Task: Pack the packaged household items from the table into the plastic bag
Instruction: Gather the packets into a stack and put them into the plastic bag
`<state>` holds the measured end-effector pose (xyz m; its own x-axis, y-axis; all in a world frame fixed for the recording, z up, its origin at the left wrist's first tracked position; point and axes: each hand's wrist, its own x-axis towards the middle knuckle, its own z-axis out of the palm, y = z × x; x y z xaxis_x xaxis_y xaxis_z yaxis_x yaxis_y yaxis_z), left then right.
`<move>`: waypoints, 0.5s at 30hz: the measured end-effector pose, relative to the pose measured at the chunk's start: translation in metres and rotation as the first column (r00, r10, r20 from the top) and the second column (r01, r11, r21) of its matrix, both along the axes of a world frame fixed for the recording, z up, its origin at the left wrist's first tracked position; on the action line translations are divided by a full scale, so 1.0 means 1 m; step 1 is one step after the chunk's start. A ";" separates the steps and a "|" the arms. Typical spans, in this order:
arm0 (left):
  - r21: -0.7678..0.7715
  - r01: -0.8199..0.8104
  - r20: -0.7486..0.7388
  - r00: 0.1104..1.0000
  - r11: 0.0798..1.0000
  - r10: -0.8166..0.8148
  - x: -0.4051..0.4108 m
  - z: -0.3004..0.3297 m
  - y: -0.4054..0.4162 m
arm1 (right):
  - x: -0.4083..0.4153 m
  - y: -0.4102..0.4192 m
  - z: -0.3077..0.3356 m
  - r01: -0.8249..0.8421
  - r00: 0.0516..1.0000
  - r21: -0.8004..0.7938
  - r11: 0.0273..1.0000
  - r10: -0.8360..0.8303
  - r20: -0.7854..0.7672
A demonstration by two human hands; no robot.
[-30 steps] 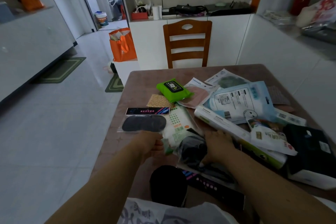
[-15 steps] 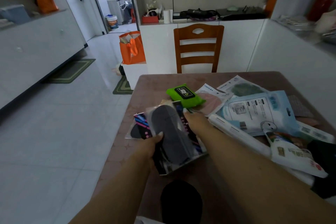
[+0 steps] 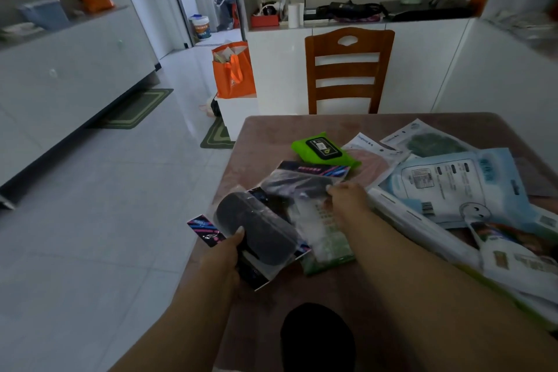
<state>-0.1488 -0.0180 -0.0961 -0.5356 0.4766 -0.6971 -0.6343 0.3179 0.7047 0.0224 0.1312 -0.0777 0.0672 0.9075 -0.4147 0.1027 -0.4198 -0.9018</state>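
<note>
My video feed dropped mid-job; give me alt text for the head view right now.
The left hand grips a clear packet holding a dark oval pad above the brown table's near corner, while the right hand presses on a second similar packet. More packets, including a green wipes pack, lie spread to the right; no plastic bag is identifiable.

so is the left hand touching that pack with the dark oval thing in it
Touching. The head view shows the left hand gripping the pack, thumb pressed on its clear front.
</note>
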 end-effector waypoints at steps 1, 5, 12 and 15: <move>-0.007 0.006 0.011 1.000 1.000 -0.006 0.003 0.000 0.001 | 0.007 -0.004 0.007 0.148 0.967 -0.043 0.988 -0.154 -0.205; 0.071 0.021 0.101 0.995 0.997 -0.028 0.024 0.007 0.009 | 0.014 -0.045 0.026 0.150 0.884 -0.105 0.983 -0.181 -0.432; 0.172 0.190 0.193 0.956 0.967 -0.222 0.056 0.016 0.022 | 0.029 -0.100 0.020 -0.383 0.919 -0.049 0.922 0.386 0.075; 0.023 0.278 0.054 0.959 0.960 -0.279 0.063 0.016 0.026 | 0.051 -0.069 0.032 -0.347 0.825 0.150 0.926 0.225 0.518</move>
<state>-0.0853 0.0076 -0.0800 -0.3402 0.6121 -0.7138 -0.5609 0.4772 0.6765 0.0738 0.0619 -0.0452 -0.0747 0.9812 -0.1779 0.6325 -0.0913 -0.7692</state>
